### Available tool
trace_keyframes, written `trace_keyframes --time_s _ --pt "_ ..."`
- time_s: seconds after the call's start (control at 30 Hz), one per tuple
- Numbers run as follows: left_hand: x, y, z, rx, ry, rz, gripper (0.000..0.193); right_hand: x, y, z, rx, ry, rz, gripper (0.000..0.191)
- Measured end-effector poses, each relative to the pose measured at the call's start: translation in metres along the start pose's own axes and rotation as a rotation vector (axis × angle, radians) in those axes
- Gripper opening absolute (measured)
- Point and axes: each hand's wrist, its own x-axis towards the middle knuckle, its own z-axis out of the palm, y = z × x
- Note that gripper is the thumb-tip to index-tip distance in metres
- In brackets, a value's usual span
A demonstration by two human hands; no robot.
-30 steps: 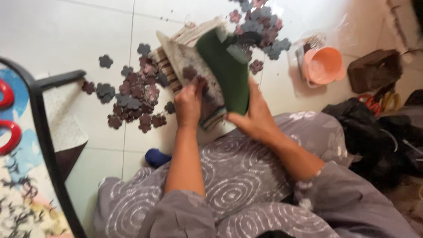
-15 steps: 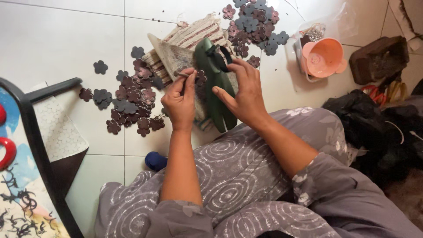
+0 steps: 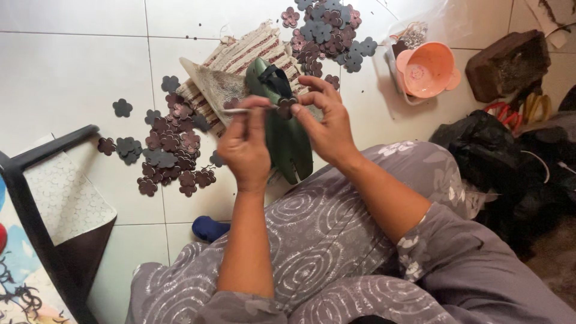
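The left hand [image 3: 245, 147] is pinching a thin metal tool [image 3: 240, 110], fingers closed on it. The right hand [image 3: 327, 123] is gripping a small brown flower [image 3: 285, 107] in its fingertips, just above the green shoe form [image 3: 288, 138]. More flowers [image 3: 171, 147] are lying on the floor left of the form.

Your left hand [image 3: 246, 147] hides most of the thin metal tool [image 3: 237, 110] it pinches, so its kind is unclear. Your right hand [image 3: 327, 123] covers part of the small flower piece [image 3: 285, 107]. The black frame [image 3: 42, 222] runs off the left edge.
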Motion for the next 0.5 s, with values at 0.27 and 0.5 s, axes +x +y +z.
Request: trace_keyframes --time_s 0.27,0.5 --pt "0.021 0.059 -0.048 0.027 0.28 0.006 0.023 0.007 -0.021 -0.005 0.022 -0.064 0.042 0.009" --pt "-0.02 0.123 -0.068 0.129 0.218 -0.035 0.024 0.059 -0.047 0.041 -0.748 -0.325 -0.755 0.008"
